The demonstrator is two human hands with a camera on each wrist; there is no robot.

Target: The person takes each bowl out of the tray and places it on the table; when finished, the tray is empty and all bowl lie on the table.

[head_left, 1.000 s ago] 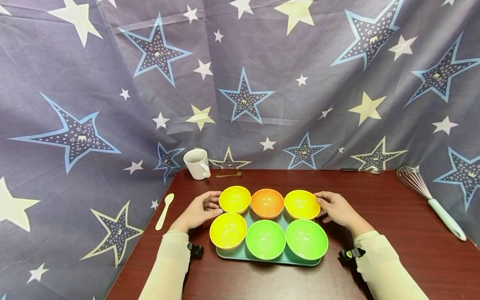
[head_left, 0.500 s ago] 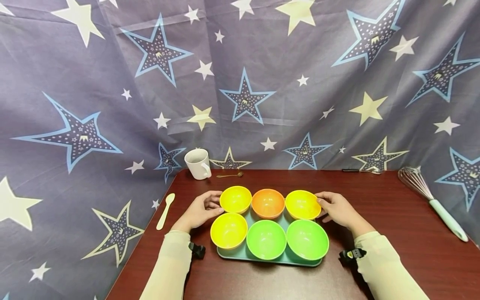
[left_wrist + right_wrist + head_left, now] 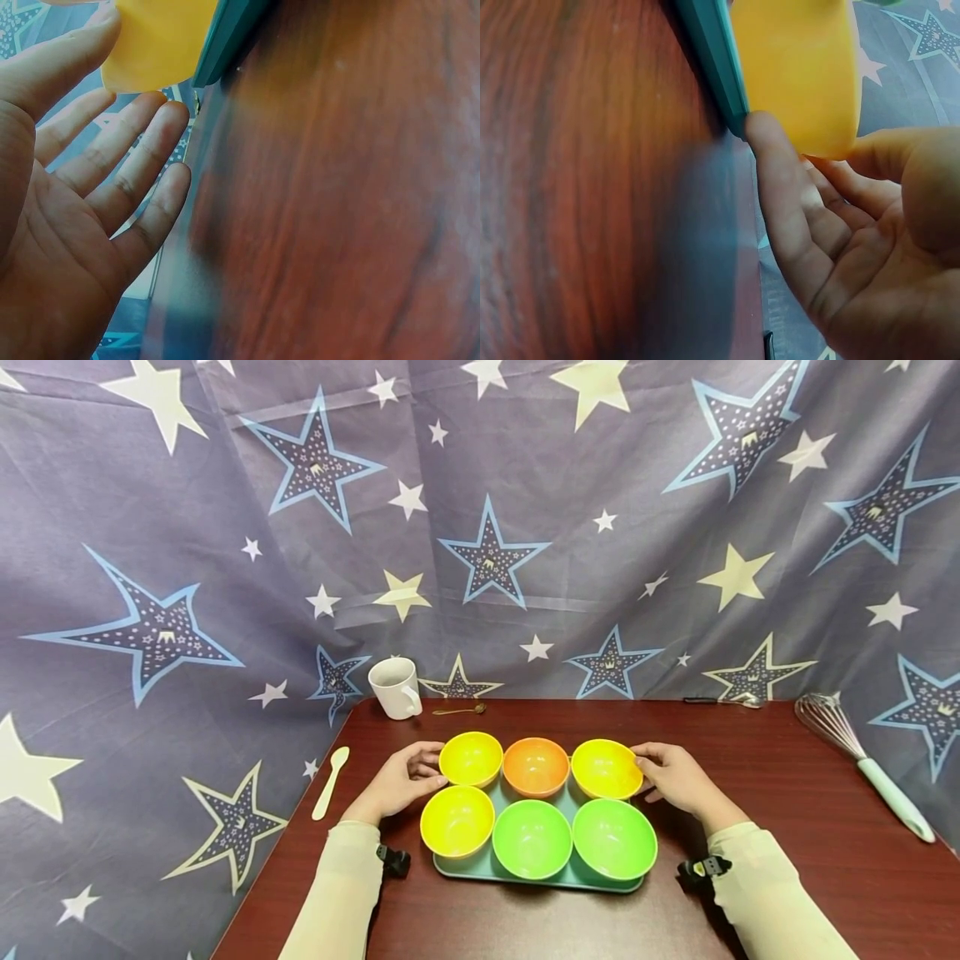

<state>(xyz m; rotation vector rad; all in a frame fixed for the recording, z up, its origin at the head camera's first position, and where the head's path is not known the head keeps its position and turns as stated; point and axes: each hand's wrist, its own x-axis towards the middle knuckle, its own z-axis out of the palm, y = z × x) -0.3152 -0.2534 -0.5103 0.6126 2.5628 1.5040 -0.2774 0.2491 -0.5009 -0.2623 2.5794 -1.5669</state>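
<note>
Several bowls stand in two rows on a teal tray (image 3: 555,885). My left hand (image 3: 399,783) rests beside the back-left yellow bowl (image 3: 471,760), its thumb and fingertips close against the wall, fingers loosely spread. On the other side my right hand (image 3: 675,781) touches the back-right yellow bowl (image 3: 606,770) with thumb and fingertips. One of its fingers meets the tray edge (image 3: 727,82) in the right wrist view. Between these two bowls sits an orange bowl (image 3: 536,768). The front row has a yellow bowl (image 3: 457,822) and two green bowls, left (image 3: 532,841) and right (image 3: 615,841).
A white mug (image 3: 394,689) and a small metal spoon (image 3: 459,709) stand at the back left. A cream spoon (image 3: 330,783) lies near the left edge. To the right are a whisk (image 3: 862,760) and a dark-handled spoon (image 3: 723,701). Star-patterned cloth (image 3: 487,552) hangs behind.
The back-right yellow bowl has shifted very slightly under my right hand. My left hand and the other bowls keep their places.
</note>
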